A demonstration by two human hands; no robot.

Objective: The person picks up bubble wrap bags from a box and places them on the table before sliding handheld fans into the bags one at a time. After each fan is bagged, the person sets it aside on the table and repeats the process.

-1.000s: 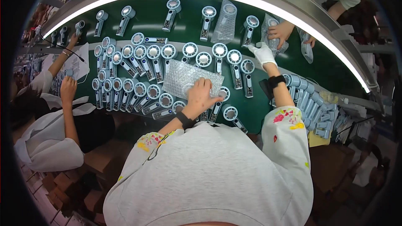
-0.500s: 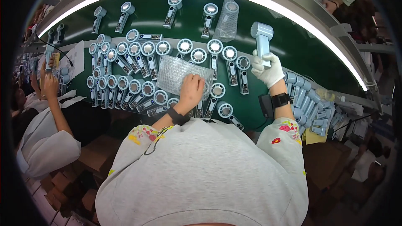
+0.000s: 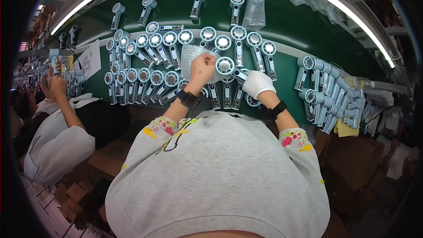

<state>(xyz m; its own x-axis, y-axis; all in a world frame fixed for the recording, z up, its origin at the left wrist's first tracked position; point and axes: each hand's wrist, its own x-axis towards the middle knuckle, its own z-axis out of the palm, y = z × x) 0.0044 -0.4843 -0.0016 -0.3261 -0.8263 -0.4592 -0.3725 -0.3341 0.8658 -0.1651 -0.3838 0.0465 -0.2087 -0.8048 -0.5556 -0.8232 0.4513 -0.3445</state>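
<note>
My left hand [image 3: 203,68] is bare, with its fingers curled closed on the edge of a clear bubble-wrap bag [image 3: 190,56]. In a white glove, my right hand [image 3: 260,83] grips the handle of a light blue handheld fan [image 3: 225,65]. The fan's round head points left, close to my left fingers and the bag's edge. I cannot tell whether it touches the bag. Under and around both hands lie more handheld fans [image 3: 227,95], their handles showing dark inner parts. My gloved fingertips are partly hidden behind the glove's back.
Rows of similar fans [image 3: 156,77] cover the left of the green table [image 3: 288,68]. A pile of fans [image 3: 328,90] lies at the right. Another bubble-wrap bag [image 3: 254,11] and more clear bags [image 3: 304,0] lie at the back. A co-worker's hand [image 3: 57,86] holds a fan at the far left.
My right hand has brought the fan down and left from its raised upright position, to beside my left hand. The view has shifted, and more fans show at the right.
</note>
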